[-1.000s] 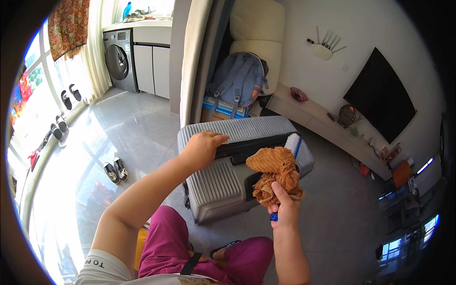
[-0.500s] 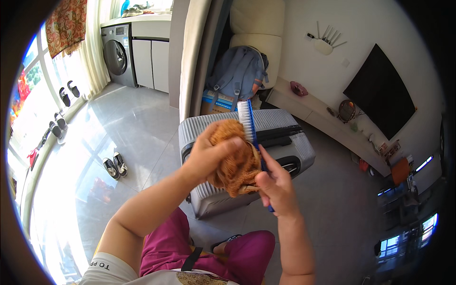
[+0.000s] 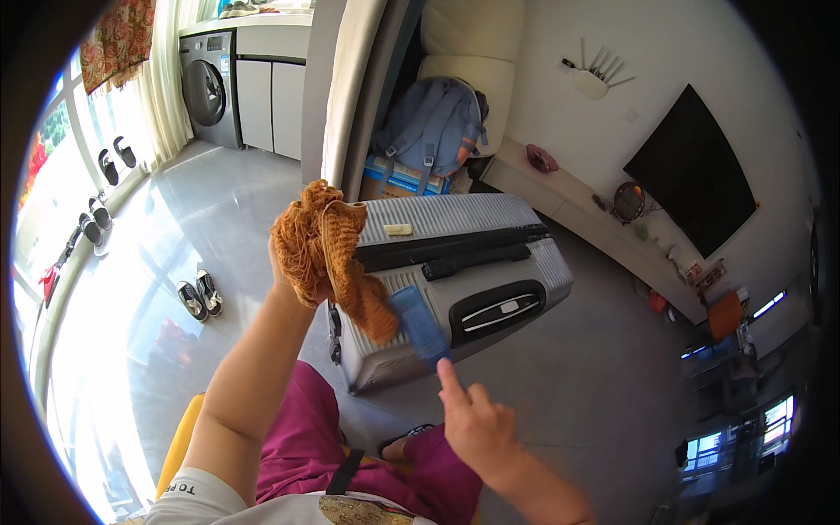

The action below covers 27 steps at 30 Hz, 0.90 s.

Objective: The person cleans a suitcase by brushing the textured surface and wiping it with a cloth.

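Observation:
My left hand is closed on an orange-brown fluffy cloth, whose folds hide most of the fingers. One end of the cloth hangs down in front of the suitcase. A blue brush, smeared by motion, is in my right hand, with the index finger stretched along its handle. Its blue back faces me, the bristles are out of sight, and its head lies against the cloth's hanging end. Below both hands is a silver ribbed suitcase with black handles. A small pale yellow bar rests on top of it.
Behind the suitcase, a blue-grey backpack leans on a cream chair. Black sneakers stand on the grey floor at left, with slippers along the window. A low cabinet runs along the right wall below a black television.
My left hand has carried the cloth leftward, and the cloth now hangs more loosely. The brush has turned and swung down and left, its white bristles no longer showing. My right hand sits lower.

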{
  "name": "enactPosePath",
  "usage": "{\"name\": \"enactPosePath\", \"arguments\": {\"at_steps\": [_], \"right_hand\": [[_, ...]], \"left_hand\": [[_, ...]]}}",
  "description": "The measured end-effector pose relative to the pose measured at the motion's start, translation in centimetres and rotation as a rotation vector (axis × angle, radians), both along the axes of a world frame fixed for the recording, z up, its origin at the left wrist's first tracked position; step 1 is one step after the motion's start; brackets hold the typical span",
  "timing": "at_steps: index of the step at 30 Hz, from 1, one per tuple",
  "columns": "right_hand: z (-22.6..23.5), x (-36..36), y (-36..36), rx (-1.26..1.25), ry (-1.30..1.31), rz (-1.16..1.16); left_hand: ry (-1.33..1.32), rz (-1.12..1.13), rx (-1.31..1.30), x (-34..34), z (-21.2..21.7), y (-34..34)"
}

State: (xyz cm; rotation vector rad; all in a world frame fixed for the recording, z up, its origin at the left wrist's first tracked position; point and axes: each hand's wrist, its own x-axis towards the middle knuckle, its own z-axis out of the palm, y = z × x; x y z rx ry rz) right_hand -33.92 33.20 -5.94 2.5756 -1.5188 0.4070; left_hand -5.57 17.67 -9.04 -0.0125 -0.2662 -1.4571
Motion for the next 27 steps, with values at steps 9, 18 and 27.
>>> {"name": "enactPosePath", "arguments": {"at_steps": [9, 18, 27], "right_hand": [[-8.0, -1.2, 2.6, -0.168, -0.289, -0.101], [-9.4, -0.9, 5.9, -0.034, -0.359, -0.083], [-10.1, -1.9, 4.8, -0.075, -0.357, -0.15]], "left_hand": [[-0.425, -0.02, 0.122, 0.2, -1.7, 4.6], [-1.03, -0.031, 0.07, -0.3, 0.1, 5.9], [-1.161, -0.014, 0.145, -1.3, 1.2, 6.0]]}}
